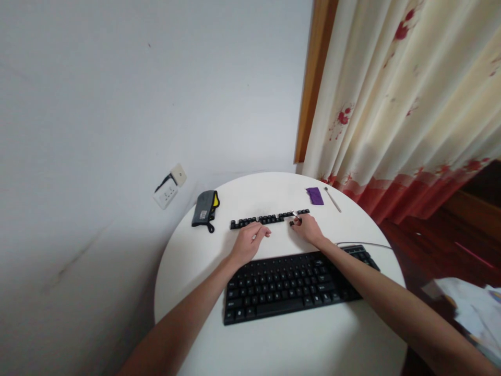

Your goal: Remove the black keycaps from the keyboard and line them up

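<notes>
Loose black keycaps (267, 219) lie in rows across the white round table, beyond a black keyboard (279, 284). My left hand (249, 241) rests just in front of the left part of these rows, fingers loosely bent and pointing right, with nothing visible in them. At the right end of the rows, my right hand (308, 228) is closed around a thin shiny metal tool (295, 215), whose exact kind is too small to make out. A single keycap (291, 223) sits by its fingertips. My right forearm crosses over the keyboard's right part and hides some keys.
A grey cloth pouch (204, 209) with yellow lining lies at the table's left. Toward the back right are a purple cloth (314, 196) and a slim brush (332, 200). The keyboard cable (366, 244) runs to the right edge. A wall socket (167, 193) is at left.
</notes>
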`<state>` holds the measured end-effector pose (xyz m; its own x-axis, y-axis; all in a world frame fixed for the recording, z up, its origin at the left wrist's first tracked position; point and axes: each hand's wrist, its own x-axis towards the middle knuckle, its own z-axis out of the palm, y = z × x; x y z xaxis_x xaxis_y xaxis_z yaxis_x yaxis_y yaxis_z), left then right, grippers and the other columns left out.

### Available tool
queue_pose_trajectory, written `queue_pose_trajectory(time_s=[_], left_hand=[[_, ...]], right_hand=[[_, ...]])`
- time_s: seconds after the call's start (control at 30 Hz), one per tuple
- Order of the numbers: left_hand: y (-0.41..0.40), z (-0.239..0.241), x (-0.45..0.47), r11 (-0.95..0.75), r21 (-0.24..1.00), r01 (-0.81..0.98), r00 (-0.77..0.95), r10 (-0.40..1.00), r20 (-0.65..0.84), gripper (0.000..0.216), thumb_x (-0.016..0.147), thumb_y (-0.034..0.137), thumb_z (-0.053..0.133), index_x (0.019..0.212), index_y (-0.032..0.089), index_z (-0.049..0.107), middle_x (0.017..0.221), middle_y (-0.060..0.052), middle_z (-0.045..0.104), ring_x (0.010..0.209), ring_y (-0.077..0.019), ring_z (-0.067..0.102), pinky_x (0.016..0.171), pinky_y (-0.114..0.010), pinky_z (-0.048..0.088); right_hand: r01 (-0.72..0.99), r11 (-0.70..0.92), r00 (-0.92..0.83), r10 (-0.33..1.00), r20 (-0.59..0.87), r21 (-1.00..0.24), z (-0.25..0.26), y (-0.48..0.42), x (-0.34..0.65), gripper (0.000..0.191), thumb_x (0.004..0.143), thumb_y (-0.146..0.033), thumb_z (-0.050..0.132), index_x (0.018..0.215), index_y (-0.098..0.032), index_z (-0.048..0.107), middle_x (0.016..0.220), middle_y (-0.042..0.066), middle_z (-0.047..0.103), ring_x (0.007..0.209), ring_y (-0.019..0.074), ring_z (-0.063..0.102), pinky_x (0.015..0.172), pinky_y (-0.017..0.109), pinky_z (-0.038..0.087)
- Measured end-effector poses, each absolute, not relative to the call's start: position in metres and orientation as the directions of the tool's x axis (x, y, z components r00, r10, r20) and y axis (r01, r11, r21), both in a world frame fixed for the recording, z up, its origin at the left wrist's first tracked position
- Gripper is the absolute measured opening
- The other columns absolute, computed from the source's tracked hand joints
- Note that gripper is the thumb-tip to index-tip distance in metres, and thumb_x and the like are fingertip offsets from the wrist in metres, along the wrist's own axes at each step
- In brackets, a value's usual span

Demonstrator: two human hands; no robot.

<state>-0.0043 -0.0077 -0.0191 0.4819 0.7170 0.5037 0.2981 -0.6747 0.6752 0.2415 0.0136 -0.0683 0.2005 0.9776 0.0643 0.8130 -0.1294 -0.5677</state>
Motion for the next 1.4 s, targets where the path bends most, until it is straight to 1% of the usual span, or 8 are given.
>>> queue_pose_trajectory(time_s=[0.17,0.33,0.47,0.7,0.93,1.17,1.3,1.4], left_hand=[[-0.008,-0.017,-0.005,-0.678,0.677,0.287,0.496,0.709,0.501,0.035,0.098,0.031,0.040,0.080,0.015,0.066,0.078,-0.005,0.067,0.080,-0.0167,0.061,0.077,-0.030,0.045],[-0.009,-0.016,-0.005,-0.678,0.677,0.286,0.493,0.710,0.503,0.036,0.098,0.032,0.040,0.080,0.015,0.067,0.077,-0.005,0.067,0.078,-0.0170,0.061,0.076,-0.031,0.046],[-0.009,-0.016,-0.006,-0.675,0.678,0.292,0.496,0.713,0.496,0.037,0.098,0.033,0.040,0.081,0.015,0.067,0.078,-0.006,0.067,0.079,-0.0171,0.062,0.076,-0.030,0.046],[-0.009,-0.017,-0.005,-0.669,0.680,0.299,0.495,0.718,0.489,0.035,0.098,0.030,0.040,0.081,0.015,0.067,0.077,-0.004,0.066,0.078,-0.0159,0.062,0.076,-0.029,0.045],[-0.009,-0.018,-0.005,-0.666,0.685,0.295,0.506,0.717,0.479,0.036,0.098,0.031,0.039,0.081,0.015,0.067,0.078,-0.005,0.067,0.078,-0.0164,0.062,0.076,-0.029,0.046],[-0.009,-0.018,-0.005,-0.652,0.704,0.283,0.520,0.721,0.458,0.038,0.098,0.034,0.039,0.082,0.015,0.067,0.078,-0.006,0.067,0.077,-0.0167,0.063,0.074,-0.029,0.048],[-0.009,-0.018,-0.006,-0.644,0.712,0.279,0.518,0.726,0.453,0.040,0.098,0.035,0.038,0.082,0.015,0.067,0.078,-0.006,0.067,0.076,-0.0165,0.063,0.073,-0.029,0.048],[-0.009,-0.019,-0.006,-0.641,0.714,0.281,0.514,0.729,0.452,0.039,0.098,0.035,0.038,0.082,0.014,0.067,0.078,-0.006,0.067,0.076,-0.0163,0.063,0.073,-0.028,0.048]], right_hand=[[0.816,-0.159,0.227,0.972,0.055,-0.555,-0.066,0.016,0.239,0.010,0.074,-0.024,0.064,0.079,-0.017,0.069,0.082,0.009,0.071,0.080,0.0201,0.066,0.065,0.024,0.041],[0.813,-0.173,0.241,0.969,0.051,-0.556,-0.064,0.026,0.232,0.014,0.075,-0.025,0.064,0.085,-0.017,0.071,0.086,0.011,0.072,0.084,0.0224,0.067,0.066,0.025,0.043],[0.809,-0.180,0.244,0.969,0.040,-0.559,-0.063,0.030,0.227,0.015,0.076,-0.024,0.064,0.086,-0.016,0.072,0.085,0.011,0.073,0.084,0.0226,0.068,0.066,0.025,0.044],[0.811,-0.177,0.240,0.970,0.040,-0.558,-0.063,0.030,0.226,0.016,0.076,-0.023,0.066,0.088,-0.016,0.073,0.087,0.011,0.073,0.087,0.0225,0.068,0.071,0.025,0.044],[0.814,-0.163,0.231,0.972,0.052,-0.557,-0.065,0.030,0.225,0.014,0.077,-0.023,0.064,0.087,-0.018,0.071,0.088,0.010,0.073,0.085,0.0218,0.067,0.071,0.026,0.045],[0.807,-0.160,0.234,0.971,0.059,-0.569,-0.065,0.029,0.224,0.013,0.077,-0.023,0.065,0.085,-0.017,0.072,0.086,0.009,0.072,0.082,0.0201,0.067,0.068,0.024,0.043],[0.794,-0.142,0.232,0.970,0.078,-0.591,-0.063,0.028,0.223,0.012,0.075,-0.022,0.066,0.084,-0.017,0.072,0.083,0.009,0.072,0.079,0.0203,0.067,0.066,0.024,0.043],[0.777,-0.107,0.224,0.968,0.113,-0.621,-0.053,0.024,0.227,0.012,0.075,-0.022,0.065,0.082,-0.015,0.073,0.080,0.009,0.072,0.077,0.0199,0.066,0.068,0.024,0.043]])
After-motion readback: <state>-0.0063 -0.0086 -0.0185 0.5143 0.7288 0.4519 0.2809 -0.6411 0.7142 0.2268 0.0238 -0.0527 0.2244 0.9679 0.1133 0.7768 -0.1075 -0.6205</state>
